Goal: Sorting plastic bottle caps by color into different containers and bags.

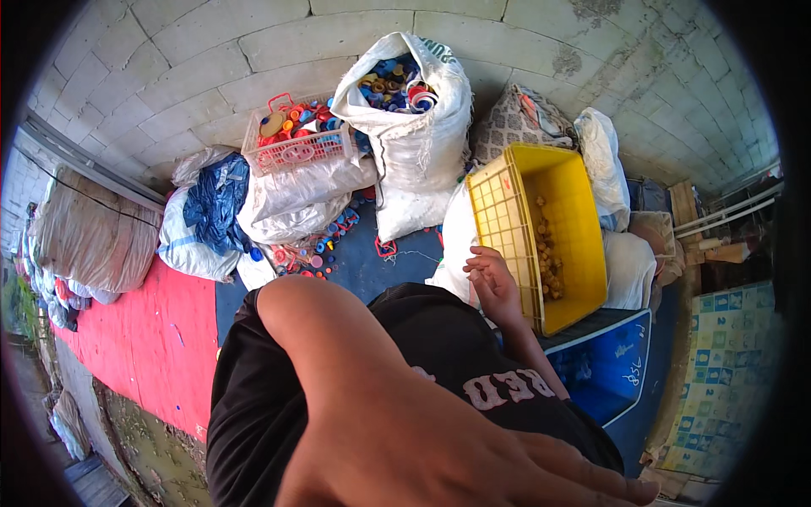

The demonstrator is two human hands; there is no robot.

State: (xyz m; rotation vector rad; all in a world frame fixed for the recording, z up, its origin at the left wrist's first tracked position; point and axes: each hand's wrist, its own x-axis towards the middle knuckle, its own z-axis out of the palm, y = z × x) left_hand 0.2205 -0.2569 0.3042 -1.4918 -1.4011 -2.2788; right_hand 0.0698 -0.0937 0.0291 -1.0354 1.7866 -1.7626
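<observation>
My left hand is large and close to the camera at the bottom, back towards the view and fingers pointing right; its palm is hidden. My right hand has loosely bent fingers with no object visible in them. It is beside the open yellow plastic crate, which lies tilted and holds small yellowish pieces. Ahead stands a white woven sack full of plastic caps. Left of it, a pale plastic basket of red and blue caps rests on white sacks.
Loose caps lie on the dark blue floor covering. Stuffed bags and a red mat are at left. A blue crate sits at right, below the yellow one. A block wall runs behind.
</observation>
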